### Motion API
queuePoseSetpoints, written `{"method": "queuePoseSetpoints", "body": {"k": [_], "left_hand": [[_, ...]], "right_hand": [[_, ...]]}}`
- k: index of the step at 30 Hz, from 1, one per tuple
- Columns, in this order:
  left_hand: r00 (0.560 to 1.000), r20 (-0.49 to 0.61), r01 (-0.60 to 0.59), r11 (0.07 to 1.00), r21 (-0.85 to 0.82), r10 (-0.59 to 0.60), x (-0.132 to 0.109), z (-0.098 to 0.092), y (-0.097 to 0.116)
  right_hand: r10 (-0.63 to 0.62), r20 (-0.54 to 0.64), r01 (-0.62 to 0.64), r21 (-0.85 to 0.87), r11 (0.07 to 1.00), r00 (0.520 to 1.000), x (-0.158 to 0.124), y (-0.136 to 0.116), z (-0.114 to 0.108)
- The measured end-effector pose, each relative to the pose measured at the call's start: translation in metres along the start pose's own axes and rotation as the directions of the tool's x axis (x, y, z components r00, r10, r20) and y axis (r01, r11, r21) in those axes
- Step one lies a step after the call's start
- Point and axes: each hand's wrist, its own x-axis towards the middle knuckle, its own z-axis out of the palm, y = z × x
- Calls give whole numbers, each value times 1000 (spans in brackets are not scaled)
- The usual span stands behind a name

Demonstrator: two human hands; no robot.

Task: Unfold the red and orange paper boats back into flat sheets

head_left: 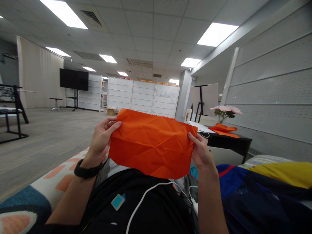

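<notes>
A creased orange sheet (153,143), which looks like paper or thin fabric, is stretched out in front of my body. My left hand (103,136) pinches its upper left corner, thumb on the near face. At the upper right corner my right hand (201,149) grips it the same way, with the fingers behind. Fold lines cross the sheet, and its lower edge hangs over my lap. A white cable (148,190) runs across my black clothing below it. The black band (87,169) is on my left wrist.
To the right stands a dark table (226,143) with folded orange material (224,129) and pink flowers (226,110). Dark blue and yellow fabric (263,188) lies beside my right arm. A patterned cushioned surface (58,175) is at my left. Farther off are a screen on a stand (74,79) and white panels (143,94).
</notes>
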Motion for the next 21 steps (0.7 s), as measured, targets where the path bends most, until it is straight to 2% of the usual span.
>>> {"method": "queuePoseSetpoints", "body": {"k": [7,12,21], "left_hand": [[999,-20,-24,1000,8,24,2,-1,-3],[999,-5,-36,998,-47,35,3,-2,-4],[991,5,-133,991,11,133,3,-5,-4]], "right_hand": [[-4,-12,4,-5,1000,1000,-2,-1,2],[-84,-15,84,-14,996,996,-5,-3,4],[-152,-2,152,-43,987,988,-8,-3,3]]}}
